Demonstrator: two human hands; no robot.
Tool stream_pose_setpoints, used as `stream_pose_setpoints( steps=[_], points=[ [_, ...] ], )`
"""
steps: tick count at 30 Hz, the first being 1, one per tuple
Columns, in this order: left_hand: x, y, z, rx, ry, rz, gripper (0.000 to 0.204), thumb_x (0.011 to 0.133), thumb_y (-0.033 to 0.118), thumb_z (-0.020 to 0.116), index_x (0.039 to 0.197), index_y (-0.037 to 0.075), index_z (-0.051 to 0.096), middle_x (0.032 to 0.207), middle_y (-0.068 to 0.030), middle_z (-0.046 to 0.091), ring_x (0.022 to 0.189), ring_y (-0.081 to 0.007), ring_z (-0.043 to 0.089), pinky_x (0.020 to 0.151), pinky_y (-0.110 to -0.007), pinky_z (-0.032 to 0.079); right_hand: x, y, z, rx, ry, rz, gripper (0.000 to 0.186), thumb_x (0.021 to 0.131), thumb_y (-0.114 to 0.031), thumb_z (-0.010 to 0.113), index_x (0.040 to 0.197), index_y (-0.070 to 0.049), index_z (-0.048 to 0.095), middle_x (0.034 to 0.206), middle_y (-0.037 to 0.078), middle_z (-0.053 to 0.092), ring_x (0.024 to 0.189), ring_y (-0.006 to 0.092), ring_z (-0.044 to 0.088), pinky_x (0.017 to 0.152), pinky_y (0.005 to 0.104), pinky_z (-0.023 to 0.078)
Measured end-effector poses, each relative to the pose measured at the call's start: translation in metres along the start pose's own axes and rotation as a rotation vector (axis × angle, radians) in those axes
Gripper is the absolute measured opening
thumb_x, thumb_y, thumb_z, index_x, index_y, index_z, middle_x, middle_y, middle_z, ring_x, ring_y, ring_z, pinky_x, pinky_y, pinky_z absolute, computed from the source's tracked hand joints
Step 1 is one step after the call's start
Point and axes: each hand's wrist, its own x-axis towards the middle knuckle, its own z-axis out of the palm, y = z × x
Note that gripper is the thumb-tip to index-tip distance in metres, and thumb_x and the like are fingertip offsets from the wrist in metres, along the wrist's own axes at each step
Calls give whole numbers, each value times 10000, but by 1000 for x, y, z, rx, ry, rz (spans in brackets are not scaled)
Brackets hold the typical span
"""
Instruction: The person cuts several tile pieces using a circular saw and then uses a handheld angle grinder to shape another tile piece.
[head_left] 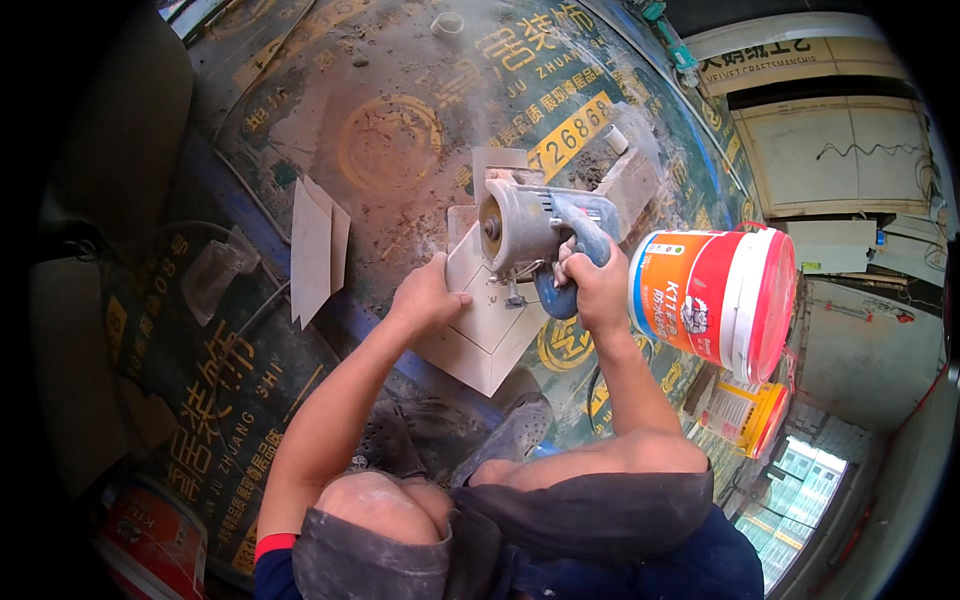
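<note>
My right hand (597, 278) is wrapped round the blue rear handle of a handheld tile cutter (528, 228), a grey-bodied power saw. The cutter rests over a pale beige tile (475, 345) marked with thin lines. My left hand (430, 297) grips the left edge of that tile, thumb on top and fingers curled at its far side. The blade is mostly hidden beneath the cutter's body. Pale dust hangs in the air beyond it, and small tile offcuts (500, 158) lie just behind.
Several cut tile pieces (318, 250) stand to the left. A large red and orange bucket (690, 290) lies close to my right forearm, with a yellow bucket (740, 413) behind it. A cable (245, 185) crosses the dusty green floor covering (385, 140). A short white pipe (447, 26) sits farther off.
</note>
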Motion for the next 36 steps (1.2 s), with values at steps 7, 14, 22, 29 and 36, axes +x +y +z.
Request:
stream_pose_setpoints(
  steps=[7, 14, 22, 29, 36],
  points=[
    [1, -2, 0, 10, 5, 1, 523, 814, 249, 798, 1188, -15, 547, 1124, -283, 672, 1115, -447, 621, 954, -483, 478, 1, -5, 4, 42, -7, 55, 129, 794, 7, 551, 922, 5, 536, 770, 47, 560, 602, 120, 517, 589, 268, 451],
    [-1, -1, -1, 9, 5, 15, 524, 810, 264, 800, 1167, -22, 543, 1112, -292, 668, 1107, -455, 619, 946, -490, 479, 3, 0, 5, -9, 5, 12, 121, 829, -50, 578, 933, 11, 594, 738, 20, 580, 588, 83, 533, 561, 250, 463],
    [0, -2, -1, 7, 6, 5, 531, 808, 271, 800, 1165, -26, 542, 1110, -295, 668, 1107, -457, 620, 946, -491, 481, 3, 3, 2, -42, -19, 37, 141, 799, 10, 536, 939, 23, 549, 770, 56, 571, 599, 123, 535, 581, 273, 478],
    [0, 0, -1, 9, 3, -3, 525, 815, 273, 789, 1174, -22, 543, 1107, -291, 673, 1102, -449, 630, 951, -484, 488, 2, 4, 1, -48, -20, 38, 185, 798, 3, 537, 978, 40, 563, 769, 54, 571, 597, 126, 541, 581, 272, 486],
    [0, -1, 0, 11, 4, -1, 518, 812, 269, 790, 1166, -20, 546, 1104, -291, 673, 1105, -449, 627, 948, -482, 487, 0, 10, -1, -80, -15, 32, 173, 792, -6, 539, 957, 35, 575, 750, 49, 573, 596, 122, 543, 582, 269, 483]
  ],
)
